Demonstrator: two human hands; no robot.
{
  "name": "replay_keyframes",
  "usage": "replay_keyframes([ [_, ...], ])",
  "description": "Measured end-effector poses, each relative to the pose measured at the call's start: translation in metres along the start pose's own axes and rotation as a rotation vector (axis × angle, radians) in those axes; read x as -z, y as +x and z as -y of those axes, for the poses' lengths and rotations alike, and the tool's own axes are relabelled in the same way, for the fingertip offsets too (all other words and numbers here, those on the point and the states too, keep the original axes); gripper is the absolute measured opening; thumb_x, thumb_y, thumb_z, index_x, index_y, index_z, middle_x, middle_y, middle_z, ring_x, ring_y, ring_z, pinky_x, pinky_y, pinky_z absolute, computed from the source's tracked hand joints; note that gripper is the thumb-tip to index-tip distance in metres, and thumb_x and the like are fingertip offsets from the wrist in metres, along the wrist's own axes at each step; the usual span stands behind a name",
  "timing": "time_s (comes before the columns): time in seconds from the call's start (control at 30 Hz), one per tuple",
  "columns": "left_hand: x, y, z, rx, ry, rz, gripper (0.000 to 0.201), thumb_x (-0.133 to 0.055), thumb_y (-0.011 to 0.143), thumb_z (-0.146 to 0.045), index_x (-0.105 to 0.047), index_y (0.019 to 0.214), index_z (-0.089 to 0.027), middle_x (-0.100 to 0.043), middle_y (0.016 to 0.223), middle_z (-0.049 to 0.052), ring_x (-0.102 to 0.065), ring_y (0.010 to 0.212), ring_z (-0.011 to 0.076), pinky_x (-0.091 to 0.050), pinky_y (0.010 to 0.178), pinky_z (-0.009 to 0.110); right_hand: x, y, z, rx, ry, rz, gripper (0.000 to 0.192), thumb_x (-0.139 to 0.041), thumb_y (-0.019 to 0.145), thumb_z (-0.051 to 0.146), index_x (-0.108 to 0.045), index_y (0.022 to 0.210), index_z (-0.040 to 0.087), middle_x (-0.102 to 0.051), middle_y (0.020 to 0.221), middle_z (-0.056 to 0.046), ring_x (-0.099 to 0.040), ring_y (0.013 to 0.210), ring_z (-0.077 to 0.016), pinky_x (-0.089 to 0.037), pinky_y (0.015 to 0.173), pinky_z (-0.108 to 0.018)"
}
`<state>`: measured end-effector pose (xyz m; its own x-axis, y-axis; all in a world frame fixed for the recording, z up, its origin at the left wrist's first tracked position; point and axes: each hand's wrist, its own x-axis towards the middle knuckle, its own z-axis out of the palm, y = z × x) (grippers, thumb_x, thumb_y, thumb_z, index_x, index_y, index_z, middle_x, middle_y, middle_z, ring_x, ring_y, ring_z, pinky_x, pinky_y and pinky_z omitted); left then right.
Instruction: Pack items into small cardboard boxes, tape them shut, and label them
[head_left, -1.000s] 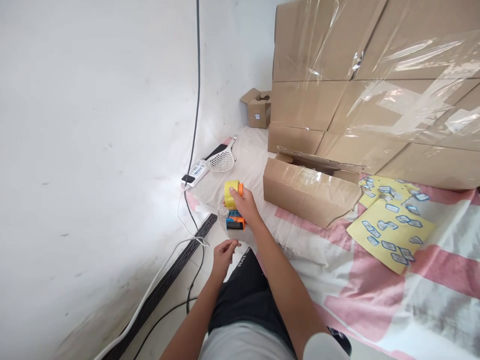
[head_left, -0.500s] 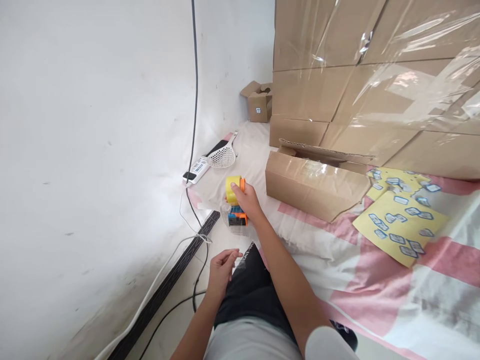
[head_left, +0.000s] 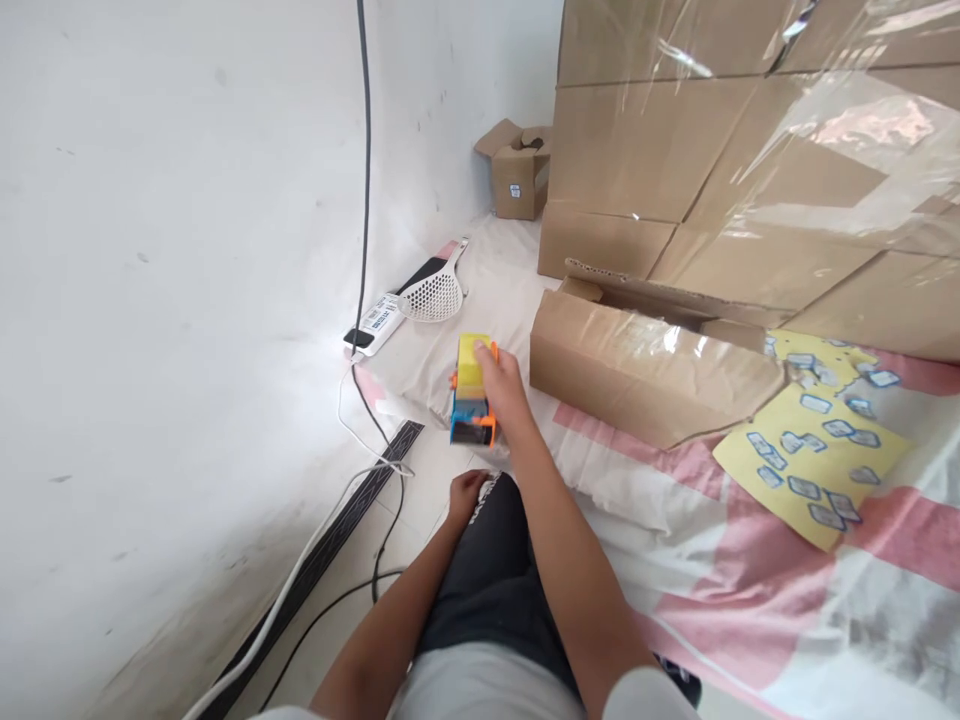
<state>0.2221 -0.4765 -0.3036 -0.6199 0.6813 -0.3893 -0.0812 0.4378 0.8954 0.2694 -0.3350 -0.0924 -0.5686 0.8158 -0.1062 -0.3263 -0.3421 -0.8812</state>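
My right hand [head_left: 504, 388] grips a tape dispenser [head_left: 472, 412] with an orange and blue frame and a yellow tape roll [head_left: 471, 368]. The dispenser is held over the near edge of the cloth-covered surface, its dark roller end toward me. Lower down, my left hand [head_left: 466, 492] rests by the knee of my black trousers [head_left: 480, 570], fingers curled in. Whatever those fingers may pinch is hidden. To the right of the dispenser lies an opened long cardboard box [head_left: 637, 365].
A white perforated scoop [head_left: 436, 296] lies across a black and white packaged item [head_left: 375, 325] by the wall. Stacked cartons [head_left: 637, 150] wrapped in clear film stand behind. A small open box [head_left: 516, 185] sits in the corner. Yellow sticker sheets [head_left: 817, 460] lie right; cables [head_left: 365, 180] run along the wall.
My right hand has turned the tape dispenser, so its yellow roll and blue frame show more from above. My left hand has moved up slightly against the knee, its fingers now curled downward.
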Motion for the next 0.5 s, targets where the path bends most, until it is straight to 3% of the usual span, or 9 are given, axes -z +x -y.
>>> replay_keyframes([
  [0.1,0.018,0.001,0.022,0.047,-0.004,-0.069,0.041,-0.064,0.092,-0.052,-0.068,0.095,-0.012,-0.070,0.084,0.003,-0.053,0.055,0.0078,-0.046,0.052,0.022,-0.002,-0.006,-0.005,0.012,-0.038,0.047,0.039,-0.068,0.085,0.057,-0.061,0.090,0.019,-0.068,0.070,-0.002,-0.070,0.065,-0.0180,-0.059,0.062,-0.029],
  [0.2,0.046,-0.004,0.031,0.044,-0.023,-0.111,0.064,-0.071,0.071,-0.072,-0.075,0.091,-0.011,-0.074,0.084,0.007,-0.045,0.048,0.0074,-0.038,0.044,0.022,-0.009,-0.013,-0.012,0.062,-0.123,0.014,0.039,-0.066,0.085,0.059,-0.060,0.089,0.020,-0.067,0.072,-0.001,-0.069,0.069,-0.0182,-0.058,0.065,-0.030],
  [0.3,0.070,-0.022,0.035,0.053,-0.029,-0.136,0.072,-0.074,0.057,-0.079,-0.079,0.084,-0.012,-0.075,0.079,0.009,-0.045,0.047,0.0092,-0.037,0.042,0.023,-0.019,-0.008,-0.008,0.132,-0.215,-0.051,0.037,-0.063,0.086,0.058,-0.060,0.089,0.022,-0.066,0.074,0.000,-0.068,0.074,-0.0186,-0.057,0.068,-0.030],
  [0.5,0.090,-0.073,0.050,0.090,-0.004,-0.163,0.067,-0.073,0.054,-0.080,-0.081,0.077,-0.017,-0.077,0.078,0.010,-0.047,0.044,0.0120,-0.038,0.041,0.026,-0.032,0.066,0.025,0.212,-0.322,-0.120,0.031,-0.046,0.093,0.049,-0.059,0.102,0.023,-0.066,0.081,-0.003,-0.066,0.083,-0.0210,-0.056,0.073,-0.033],
])
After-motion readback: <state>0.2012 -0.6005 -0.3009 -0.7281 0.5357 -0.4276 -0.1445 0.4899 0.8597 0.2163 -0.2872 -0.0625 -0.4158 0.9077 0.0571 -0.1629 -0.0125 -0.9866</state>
